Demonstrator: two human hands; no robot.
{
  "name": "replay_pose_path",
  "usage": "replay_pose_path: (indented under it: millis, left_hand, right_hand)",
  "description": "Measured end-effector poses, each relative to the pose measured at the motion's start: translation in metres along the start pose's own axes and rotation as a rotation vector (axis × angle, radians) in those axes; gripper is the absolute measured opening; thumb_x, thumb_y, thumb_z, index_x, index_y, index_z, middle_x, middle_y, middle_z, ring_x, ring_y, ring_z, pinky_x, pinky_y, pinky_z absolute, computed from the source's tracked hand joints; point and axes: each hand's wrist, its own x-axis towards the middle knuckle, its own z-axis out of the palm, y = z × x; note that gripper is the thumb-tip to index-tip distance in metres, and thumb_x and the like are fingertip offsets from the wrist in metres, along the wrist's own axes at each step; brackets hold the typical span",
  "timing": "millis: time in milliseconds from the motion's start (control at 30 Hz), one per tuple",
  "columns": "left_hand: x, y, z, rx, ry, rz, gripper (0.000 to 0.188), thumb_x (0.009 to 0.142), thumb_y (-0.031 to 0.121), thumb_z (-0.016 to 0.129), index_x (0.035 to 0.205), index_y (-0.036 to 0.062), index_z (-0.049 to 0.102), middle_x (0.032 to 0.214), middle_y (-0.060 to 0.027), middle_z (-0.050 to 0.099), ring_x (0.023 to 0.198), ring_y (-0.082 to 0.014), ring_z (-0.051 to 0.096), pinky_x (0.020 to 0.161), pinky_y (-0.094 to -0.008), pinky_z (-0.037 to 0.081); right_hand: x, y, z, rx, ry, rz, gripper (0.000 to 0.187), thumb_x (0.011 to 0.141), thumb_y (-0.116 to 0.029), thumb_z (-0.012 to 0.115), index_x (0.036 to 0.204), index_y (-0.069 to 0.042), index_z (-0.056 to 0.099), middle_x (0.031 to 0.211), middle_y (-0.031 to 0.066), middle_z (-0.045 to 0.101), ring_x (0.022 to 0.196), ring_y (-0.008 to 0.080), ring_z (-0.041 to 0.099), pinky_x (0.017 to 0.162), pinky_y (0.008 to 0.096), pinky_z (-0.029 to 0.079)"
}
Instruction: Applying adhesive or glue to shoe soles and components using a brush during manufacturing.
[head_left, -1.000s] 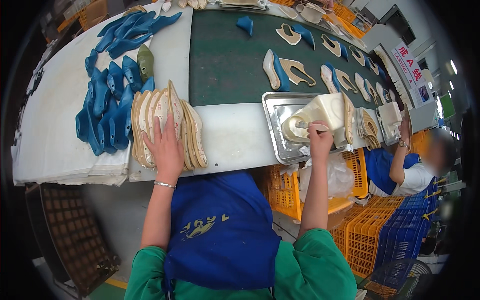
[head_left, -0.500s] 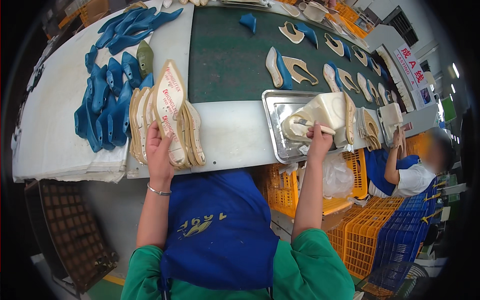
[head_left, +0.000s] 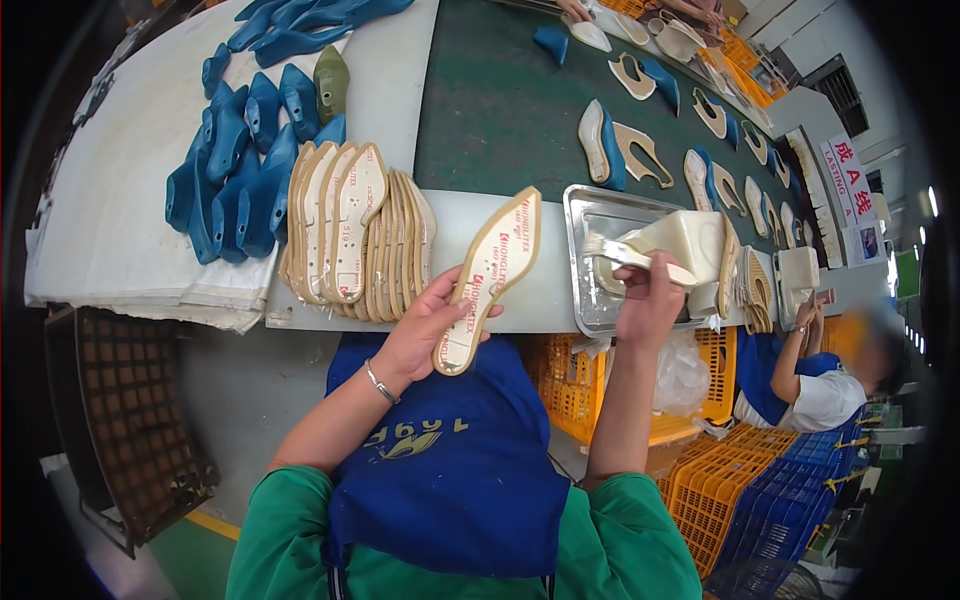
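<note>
My left hand [head_left: 425, 325] grips a cream insole [head_left: 500, 250] with red print and tan edges, tilted over the front of the bench, its pointed end upward. In my right hand [head_left: 648, 305] is a flat, pale brush [head_left: 612, 250], its bristle end pointing left over a metal tray [head_left: 571, 255]. A cut-open white plastic jug [head_left: 693, 240] lies in that tray, just beyond the brush. Left of my left hand, a row of similar insoles [head_left: 350, 225] stands packed at the bench edge. My fingers hide part of each held thing.
Blue shoe lasts [head_left: 230, 140] and an olive one [head_left: 331, 84] stand at the left. A green conveyor belt [head_left: 500, 110] carries lasts with insoles and tan pieces. Yellow crates [head_left: 560, 385] sit below the bench. A co-worker [head_left: 800, 370] works at right; another hand [head_left: 574, 8] shows across the belt.
My left hand has drawn one insole out of the row and moved it right, over the bench's front edge. The brush has lifted out of the jug. Another person's hand has appeared across the belt.
</note>
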Motion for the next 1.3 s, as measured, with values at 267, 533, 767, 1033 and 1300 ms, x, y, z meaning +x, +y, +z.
replay_pose_path:
  millis: [267, 533, 767, 1033, 1300]
  left_hand:
    - [-0.012, 0.010, 0.002, 0.117, 0.007, -0.027, 0.051, 0.099, 0.008, 0.051, 0.147, 0.0033, 0.033, 0.132, -0.0127, 0.056, 0.113, -0.0216, 0.063, 0.082, -0.0287, 0.058]
    - [-0.020, 0.019, -0.004, 0.141, 0.014, 0.001, 0.051, 0.099, 0.009, 0.052, 0.147, 0.0034, 0.035, 0.130, -0.0111, 0.058, 0.111, -0.0197, 0.063, 0.081, -0.0276, 0.057]
    - [-0.027, 0.024, -0.010, 0.182, -0.001, 0.021, 0.052, 0.099, 0.009, 0.053, 0.147, 0.0034, 0.034, 0.130, -0.0109, 0.058, 0.113, -0.0195, 0.063, 0.082, -0.0274, 0.056]
    - [-0.028, 0.028, -0.013, 0.191, 0.010, 0.030, 0.052, 0.099, 0.009, 0.053, 0.147, 0.0036, 0.034, 0.131, -0.0108, 0.058, 0.113, -0.0197, 0.063, 0.083, -0.0273, 0.055]
    - [-0.032, 0.030, -0.016, 0.212, -0.006, 0.040, 0.051, 0.099, 0.008, 0.052, 0.147, 0.0029, 0.035, 0.129, -0.0111, 0.059, 0.112, -0.0197, 0.064, 0.082, -0.0268, 0.055]
  right_hand:
    - [-0.011, -0.008, 0.065, -0.716, -0.657, -0.483, 0.004, 0.085, -0.002, 0.067, 0.084, 0.000, 0.063, 0.080, 0.0102, 0.065, 0.067, 0.0203, 0.063, 0.062, 0.0307, 0.049]
    - [-0.010, -0.016, 0.075, -0.740, -0.647, -0.501, 0.005, 0.082, -0.003, 0.068, 0.083, -0.001, 0.064, 0.076, 0.0112, 0.065, 0.064, 0.0246, 0.063, 0.059, 0.0311, 0.048]
    - [0.007, -0.015, 0.083, -0.761, -0.795, -0.596, 0.006, 0.083, -0.005, 0.068, 0.085, -0.001, 0.064, 0.079, 0.0095, 0.066, 0.067, 0.0208, 0.064, 0.061, 0.0304, 0.049]
    - [-0.006, -0.020, 0.097, -0.608, -0.630, -0.330, 0.006, 0.086, -0.005, 0.067, 0.087, -0.001, 0.063, 0.077, 0.0093, 0.064, 0.068, 0.0137, 0.063, 0.060, 0.0269, 0.047]
    - [0.041, -0.013, 0.096, -0.789, -0.548, -0.533, 0.009, 0.088, -0.007, 0.067, 0.087, 0.000, 0.062, 0.076, 0.0075, 0.063, 0.066, 0.0118, 0.060, 0.059, 0.0255, 0.046]
